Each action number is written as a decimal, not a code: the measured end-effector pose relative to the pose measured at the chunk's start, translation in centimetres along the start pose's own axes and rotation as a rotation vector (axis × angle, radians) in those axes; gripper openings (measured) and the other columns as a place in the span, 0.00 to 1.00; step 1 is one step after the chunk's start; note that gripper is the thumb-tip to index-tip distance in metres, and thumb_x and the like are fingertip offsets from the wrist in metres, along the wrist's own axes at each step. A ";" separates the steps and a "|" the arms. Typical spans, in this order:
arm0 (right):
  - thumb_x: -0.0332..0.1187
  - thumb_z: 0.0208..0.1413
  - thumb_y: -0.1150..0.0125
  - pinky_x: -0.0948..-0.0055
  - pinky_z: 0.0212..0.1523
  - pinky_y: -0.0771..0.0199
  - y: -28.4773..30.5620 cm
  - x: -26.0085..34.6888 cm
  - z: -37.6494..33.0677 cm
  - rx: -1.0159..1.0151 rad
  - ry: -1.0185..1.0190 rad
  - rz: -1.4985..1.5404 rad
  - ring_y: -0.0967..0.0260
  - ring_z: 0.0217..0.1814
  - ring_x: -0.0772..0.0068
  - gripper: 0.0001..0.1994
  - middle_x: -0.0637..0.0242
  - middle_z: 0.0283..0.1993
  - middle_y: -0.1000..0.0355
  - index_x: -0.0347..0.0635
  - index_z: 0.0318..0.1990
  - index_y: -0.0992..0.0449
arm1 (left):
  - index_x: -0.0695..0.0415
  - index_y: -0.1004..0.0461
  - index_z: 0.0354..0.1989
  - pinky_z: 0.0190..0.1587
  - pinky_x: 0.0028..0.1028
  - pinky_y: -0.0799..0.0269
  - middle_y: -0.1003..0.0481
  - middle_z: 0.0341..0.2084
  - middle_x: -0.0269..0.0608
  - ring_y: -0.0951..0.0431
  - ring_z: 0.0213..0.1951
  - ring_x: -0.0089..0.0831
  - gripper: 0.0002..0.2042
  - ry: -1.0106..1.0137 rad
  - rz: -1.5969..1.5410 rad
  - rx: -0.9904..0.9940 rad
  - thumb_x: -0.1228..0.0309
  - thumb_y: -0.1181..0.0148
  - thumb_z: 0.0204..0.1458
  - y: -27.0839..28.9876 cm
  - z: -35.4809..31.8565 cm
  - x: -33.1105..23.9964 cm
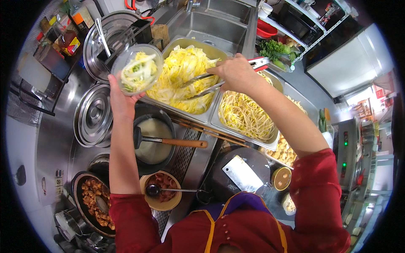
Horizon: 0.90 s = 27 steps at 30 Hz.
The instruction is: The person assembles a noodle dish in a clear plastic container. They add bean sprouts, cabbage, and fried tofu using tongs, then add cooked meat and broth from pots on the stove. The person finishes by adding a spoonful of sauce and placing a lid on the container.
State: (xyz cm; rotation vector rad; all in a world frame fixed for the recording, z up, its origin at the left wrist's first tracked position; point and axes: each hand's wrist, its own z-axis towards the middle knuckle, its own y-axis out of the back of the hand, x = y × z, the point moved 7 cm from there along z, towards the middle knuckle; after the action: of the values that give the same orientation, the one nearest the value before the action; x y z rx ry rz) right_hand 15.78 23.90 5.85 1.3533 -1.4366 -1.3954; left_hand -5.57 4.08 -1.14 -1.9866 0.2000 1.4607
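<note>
Left hand grips the bowl at the cabbage tray's nine o'clock, prob to keep reach short; right hand grips spread tongs.

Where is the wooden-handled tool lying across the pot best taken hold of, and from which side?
Probably by the outer end of its wooden handle, from the person's right: that end juts past the rim of the pot, while the dark head lies opposite.
</note>
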 end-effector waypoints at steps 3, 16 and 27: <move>0.44 0.42 0.26 0.56 0.52 0.30 -1.1 1.5 1.1 0.018 -0.006 -0.160 0.23 0.49 0.67 0.32 0.70 0.44 0.21 0.62 0.60 0.26 | 0.57 0.36 0.63 0.33 0.33 0.23 0.25 0.51 0.44 0.21 0.44 0.37 0.34 0.000 0.034 -0.056 0.39 0.66 0.64 0.4 -0.5 -1.2; 0.39 0.43 0.26 0.62 0.42 0.24 6.3 -4.6 -5.3 -0.231 -0.144 0.366 0.22 0.39 0.58 0.23 0.57 0.37 0.20 0.54 0.51 0.19 | 0.58 0.38 0.63 0.46 0.36 0.23 0.29 0.55 0.44 0.24 0.51 0.35 0.29 -0.158 0.008 0.024 0.46 0.60 0.66 2.3 -0.8 -0.3; 0.34 0.47 0.27 0.72 0.42 0.24 7.6 -3.5 -4.7 -0.264 -0.104 0.836 0.22 0.40 0.73 0.23 0.61 0.40 0.19 0.47 0.54 0.21 | 0.56 0.41 0.67 0.56 0.39 0.28 0.34 0.61 0.42 0.30 0.60 0.35 0.32 -0.020 -0.057 0.156 0.43 0.61 0.65 -2.7 -1.9 4.3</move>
State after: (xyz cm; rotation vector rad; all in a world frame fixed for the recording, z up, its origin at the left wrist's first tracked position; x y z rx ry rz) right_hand 19.42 25.21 14.64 0.4116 -1.5521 -1.0339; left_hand -1.19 6.07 -3.56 -1.8373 0.2394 1.3860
